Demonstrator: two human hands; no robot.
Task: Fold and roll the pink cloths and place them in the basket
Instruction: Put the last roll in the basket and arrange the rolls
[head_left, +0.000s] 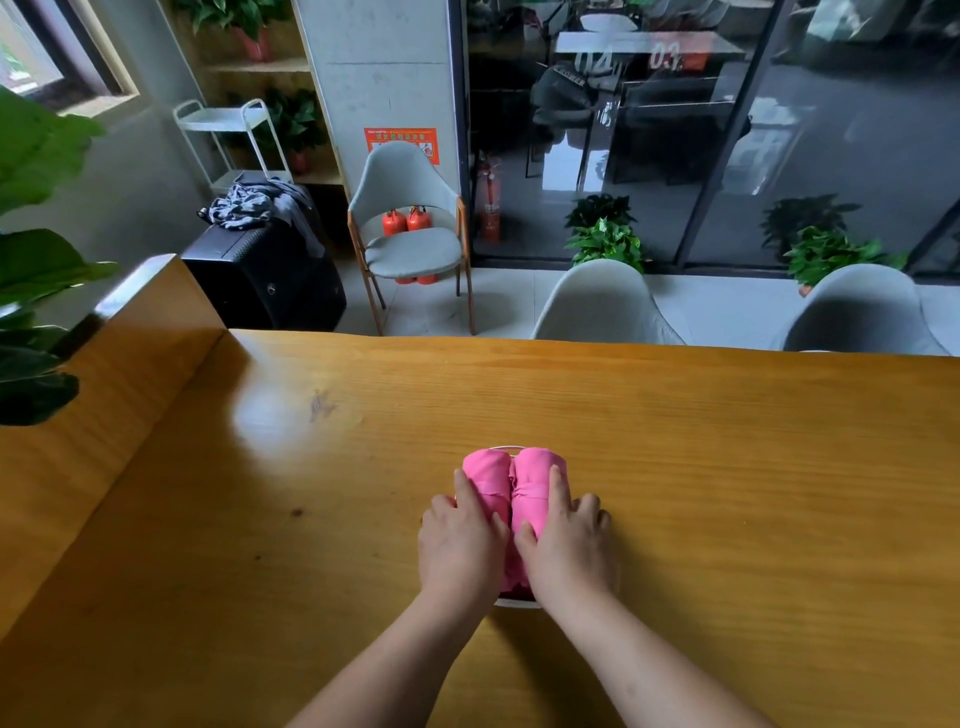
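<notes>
**Both rolls in the basket, hands on top**

Left hand (457, 540) and right hand (569, 540) lie side by side over the near ends of the pink cloths, thumbs almost meeting. Fingers are spread and fairly straight, pressing down rather than wrapped round anything.

Left pink roll (485, 473) and right pink roll (537, 467) lie parallel and touching, long axes pointing at the far edge. They look tight, plump and bright, with a few cross creases.

The basket (503, 447) shows only as a thin white rim beyond the rolls and below the wrists.

It sits on the tabletop (727, 467), nearer the near edge than the far one.

Judgement: folding, rolling and placing look done. No loose cloths are in sight, so only a final tuck seems left.
</notes>
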